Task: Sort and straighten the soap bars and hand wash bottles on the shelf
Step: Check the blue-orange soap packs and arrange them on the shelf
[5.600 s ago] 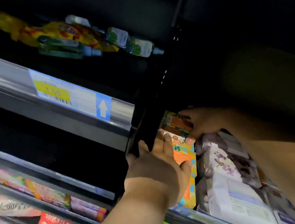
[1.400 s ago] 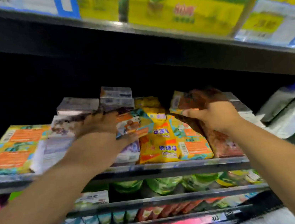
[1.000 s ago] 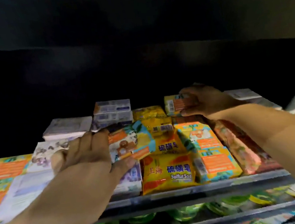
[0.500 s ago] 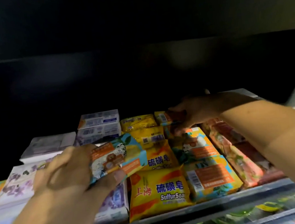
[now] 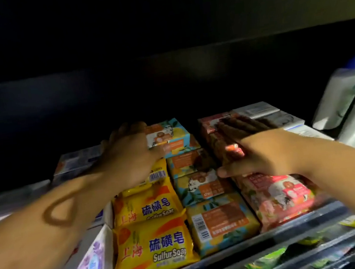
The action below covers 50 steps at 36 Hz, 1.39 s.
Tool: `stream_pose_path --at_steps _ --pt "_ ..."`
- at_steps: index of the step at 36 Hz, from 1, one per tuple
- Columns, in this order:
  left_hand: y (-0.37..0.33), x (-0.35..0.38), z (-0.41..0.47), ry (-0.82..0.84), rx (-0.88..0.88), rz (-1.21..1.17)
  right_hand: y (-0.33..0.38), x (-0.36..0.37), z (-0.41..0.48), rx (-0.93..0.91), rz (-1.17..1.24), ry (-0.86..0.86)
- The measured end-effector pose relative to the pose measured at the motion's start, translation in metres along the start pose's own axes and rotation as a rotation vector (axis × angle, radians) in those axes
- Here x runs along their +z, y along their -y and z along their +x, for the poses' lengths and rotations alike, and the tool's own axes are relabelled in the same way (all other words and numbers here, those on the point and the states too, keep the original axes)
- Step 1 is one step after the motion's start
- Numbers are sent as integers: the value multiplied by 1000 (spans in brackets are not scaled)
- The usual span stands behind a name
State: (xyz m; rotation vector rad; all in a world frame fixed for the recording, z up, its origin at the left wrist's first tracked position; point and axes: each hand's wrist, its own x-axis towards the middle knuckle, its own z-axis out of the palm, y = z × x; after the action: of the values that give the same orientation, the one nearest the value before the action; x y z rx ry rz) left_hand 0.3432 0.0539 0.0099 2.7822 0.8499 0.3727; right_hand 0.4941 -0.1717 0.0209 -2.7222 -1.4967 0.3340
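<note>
Now sorting: left hand (image 5: 130, 160) grips teal soap bar (image 5: 169, 135) above the teal row (image 5: 203, 189) by its thumb; right hand (image 5: 260, 153), fingers straight, presses pink bars (image 5: 280, 193) beneath. Next, likely: lower square, release.

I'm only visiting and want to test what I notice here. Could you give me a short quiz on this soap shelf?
1. Which row lies between the yellow soaps and the pink soaps? A teal-and-orange soaps, B purple, C green.
2. True or false: the right hand grips a bottle.
3. Fill in: the left hand holds a teal soap pack at the ___ of its row.
Key: 1 A. 2 false: it lies flat on the pink soaps. 3 back.
</note>
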Motion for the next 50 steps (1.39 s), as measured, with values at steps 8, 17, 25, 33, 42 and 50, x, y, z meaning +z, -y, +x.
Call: stream_pose_path --at_steps 8,17,25,33,42,50 --pt "-24 16 43 64 40 24 -7 10 3 7 68 -100" --pt "-19 37 54 283 75 -173 -6 10 3 10 69 -99" --pt "-1 38 48 291 95 -52 -12 13 8 -6 45 -117" --pt "-10 17 21 381 25 215 -8 11 7 16 -13 -108" --pt "79 -46 -55 253 141 210 38 -18 -19 63 -163 -16" --pt "176 -78 -142 178 51 126 144 -33 -21 -127 -25 -122"
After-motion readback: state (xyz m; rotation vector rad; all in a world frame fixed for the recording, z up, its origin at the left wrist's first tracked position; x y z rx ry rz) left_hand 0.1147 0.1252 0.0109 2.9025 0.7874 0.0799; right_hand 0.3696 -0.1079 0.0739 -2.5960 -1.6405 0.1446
